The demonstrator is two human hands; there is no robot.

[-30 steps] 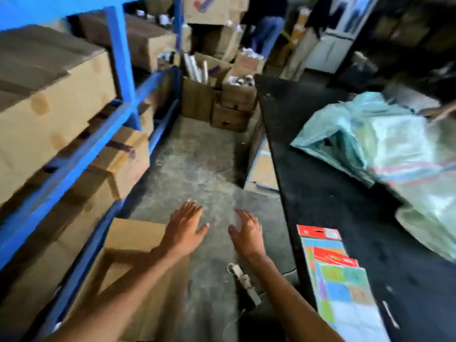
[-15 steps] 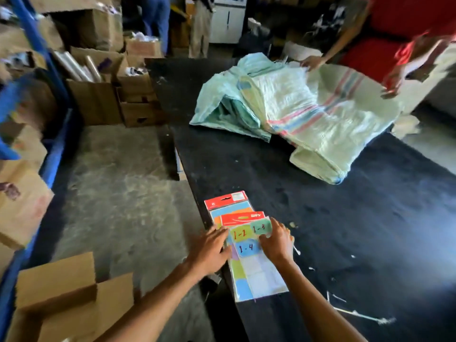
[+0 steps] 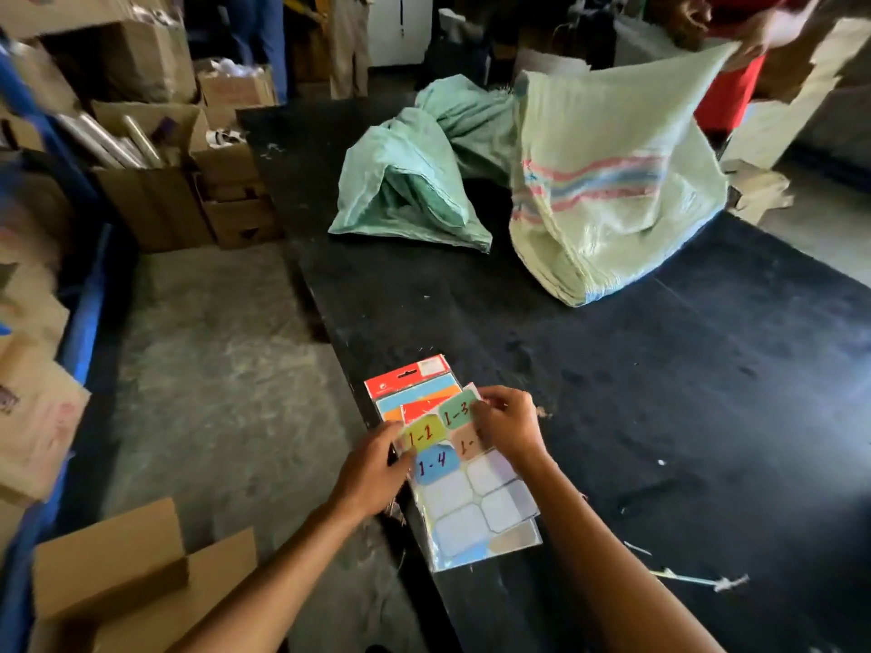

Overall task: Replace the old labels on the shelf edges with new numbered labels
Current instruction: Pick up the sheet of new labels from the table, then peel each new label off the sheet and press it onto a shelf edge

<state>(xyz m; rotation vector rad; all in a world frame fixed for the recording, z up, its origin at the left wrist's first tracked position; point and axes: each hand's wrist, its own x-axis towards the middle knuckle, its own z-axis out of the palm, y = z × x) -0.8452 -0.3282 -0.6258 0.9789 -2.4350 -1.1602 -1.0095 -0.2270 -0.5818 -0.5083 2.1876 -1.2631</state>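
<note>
Sacks lie on the far part of the black table point(image 3: 612, 393): a crumpled green sack point(image 3: 414, 181) and, just beside it, a pale woven sack point(image 3: 608, 190) with pink and blue stripes. Another person's hand point(image 3: 773, 25) lifts the pale sack by its top corner. Small white scraps point(image 3: 697, 579) lie on the table near the right arm.

Cardboard boxes point(image 3: 155, 195) stand on the grey floor point(image 3: 212, 369) at the far left, one with shiny rolls point(image 3: 108, 139) sticking out. An open cardboard box point(image 3: 127, 577) sits on the floor close by, at the bottom left. A blue shelf rail point(image 3: 80, 332) runs down the left side, with more boxes on it. They are blurry.

The sheet of labels point(image 3: 471, 492) lies at the near edge of the table, on top of a sticker pack point(image 3: 410, 379) with a red top strip. The print on that strip is too small to read.

The left hand point(image 3: 372, 473) holds the left side of the sheet, with its fingers curled around the edge. The right hand point(image 3: 509, 426) pinches the green label point(image 3: 457, 410) at its right end.

The labels have numbers written by hand in dark ink. The green label says "1-3". A yellow-green label point(image 3: 422, 433) says "1-2". A blue label point(image 3: 436, 464) says "1-4". An orange label point(image 3: 466, 443) starts with "1-", and the right hand hides the rest. The lower labels on the sheet are blank.
</note>
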